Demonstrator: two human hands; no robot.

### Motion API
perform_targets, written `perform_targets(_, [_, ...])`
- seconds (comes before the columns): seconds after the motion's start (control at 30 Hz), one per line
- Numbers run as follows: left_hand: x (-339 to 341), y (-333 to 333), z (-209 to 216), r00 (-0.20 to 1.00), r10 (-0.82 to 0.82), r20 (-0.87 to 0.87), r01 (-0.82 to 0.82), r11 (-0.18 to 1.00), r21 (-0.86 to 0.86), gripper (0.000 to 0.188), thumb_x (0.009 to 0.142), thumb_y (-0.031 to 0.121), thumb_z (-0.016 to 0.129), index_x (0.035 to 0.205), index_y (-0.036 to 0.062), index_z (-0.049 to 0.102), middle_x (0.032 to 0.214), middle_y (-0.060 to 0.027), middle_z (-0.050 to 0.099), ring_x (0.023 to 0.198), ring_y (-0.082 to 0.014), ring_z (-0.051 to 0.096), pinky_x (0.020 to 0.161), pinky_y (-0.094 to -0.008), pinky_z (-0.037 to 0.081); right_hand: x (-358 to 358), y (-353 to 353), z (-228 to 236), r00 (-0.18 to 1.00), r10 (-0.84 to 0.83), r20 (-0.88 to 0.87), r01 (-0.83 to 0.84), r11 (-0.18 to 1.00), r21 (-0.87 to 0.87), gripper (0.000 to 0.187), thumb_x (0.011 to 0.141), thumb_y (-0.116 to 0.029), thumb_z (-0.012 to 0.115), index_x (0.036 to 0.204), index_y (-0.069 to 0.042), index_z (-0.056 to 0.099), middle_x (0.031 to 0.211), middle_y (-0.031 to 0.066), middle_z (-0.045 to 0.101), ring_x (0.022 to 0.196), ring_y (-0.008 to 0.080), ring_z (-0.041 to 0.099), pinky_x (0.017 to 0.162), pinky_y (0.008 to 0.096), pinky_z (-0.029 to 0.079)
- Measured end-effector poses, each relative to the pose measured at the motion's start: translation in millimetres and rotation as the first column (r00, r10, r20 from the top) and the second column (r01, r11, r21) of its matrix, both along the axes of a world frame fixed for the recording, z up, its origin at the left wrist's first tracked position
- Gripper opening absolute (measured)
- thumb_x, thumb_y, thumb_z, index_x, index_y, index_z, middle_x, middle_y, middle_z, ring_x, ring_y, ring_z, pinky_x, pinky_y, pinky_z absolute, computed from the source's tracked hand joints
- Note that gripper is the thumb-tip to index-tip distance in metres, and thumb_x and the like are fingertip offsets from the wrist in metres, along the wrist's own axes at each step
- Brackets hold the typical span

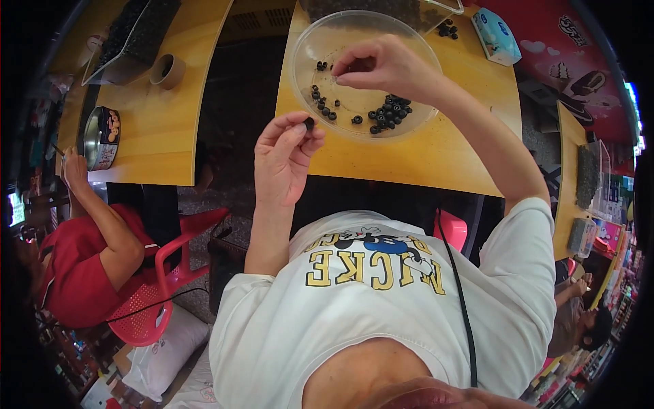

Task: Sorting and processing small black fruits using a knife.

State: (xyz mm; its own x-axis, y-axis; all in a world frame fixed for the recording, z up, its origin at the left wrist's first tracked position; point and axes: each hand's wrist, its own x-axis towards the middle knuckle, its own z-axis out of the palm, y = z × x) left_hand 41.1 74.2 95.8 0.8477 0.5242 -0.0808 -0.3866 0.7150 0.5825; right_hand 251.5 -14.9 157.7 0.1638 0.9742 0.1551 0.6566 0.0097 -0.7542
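My left hand is raised at the front edge of the table, just outside a clear round plastic basin. Its thumb and fingers pinch a small round black piece. Over the middle of the basin is my right hand, fingers curled and tips pressed together; what they hold, if anything, is too small to make out. Small round black pieces, some with a hole, are heaped at the basin's near right. More black pieces are scattered on its left side.
Behind the basin stands a clear bin of dark contents, with a blue tissue pack to its right. On the left table are another bin, a cup and a round tin, where a person in red sits.
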Motion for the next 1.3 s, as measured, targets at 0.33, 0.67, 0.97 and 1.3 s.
perform_targets(0.33, [38.0, -21.6, 31.7, 0.999, 0.040, -0.024, -0.030, 0.941, 0.337, 0.021, 0.079, -0.006, 0.062, 0.099, -0.0068, 0.059, 0.085, -0.0138, 0.065, 0.077, -0.0178, 0.065, 0.074, -0.0251, 0.053, -26.2, -47.3, 19.1, 0.936, -0.018, -0.351, 0.081, 0.983, 0.165, 0.009, 0.077, 0.001, 0.066, 0.087, 0.000, 0.065, 0.085, 0.0033, 0.064, 0.076, 0.0078, 0.059, 0.065, 0.0188, 0.047])
perform_targets(0.67, [62.8, -27.3, 30.4, 0.994, 0.100, -0.040, -0.080, 0.935, 0.345, 0.016, 0.083, -0.004, 0.058, 0.099, -0.0060, 0.060, 0.088, -0.0131, 0.064, 0.081, -0.0194, 0.065, 0.077, -0.0281, 0.054, -12.8, -52.7, 4.3, 0.891, -0.272, -0.363, 0.351, 0.920, 0.172, 0.013, 0.082, -0.006, 0.063, 0.093, 0.000, 0.066, 0.082, 0.0008, 0.065, 0.074, 0.0046, 0.058, 0.067, 0.0178, 0.046])
perform_targets(0.97, [45.4, -30.1, 21.4, 0.986, -0.161, 0.046, 0.164, 0.982, -0.095, 0.022, 0.086, -0.002, 0.054, 0.108, -0.0038, 0.056, 0.095, -0.0154, 0.063, 0.087, -0.0213, 0.065, 0.077, -0.0276, 0.056, -19.6, -71.1, 3.9, 0.774, -0.204, -0.599, 0.328, 0.939, 0.104, 0.015, 0.080, -0.005, 0.065, 0.094, 0.002, 0.066, 0.084, 0.0037, 0.065, 0.081, 0.0069, 0.060, 0.073, 0.0193, 0.048])
perform_targets(1.3, [46.5, -36.7, 12.8, 0.966, -0.248, 0.074, 0.255, 0.961, -0.103, 0.020, 0.087, 0.000, 0.053, 0.106, -0.0022, 0.058, 0.095, -0.0134, 0.064, 0.085, -0.0194, 0.065, 0.075, -0.0279, 0.056, -37.1, -73.7, 2.4, 0.837, -0.134, -0.530, 0.239, 0.961, 0.136, 0.007, 0.079, 0.001, 0.063, 0.085, 0.004, 0.064, 0.084, 0.0046, 0.062, 0.076, 0.0112, 0.062, 0.067, 0.0210, 0.049])
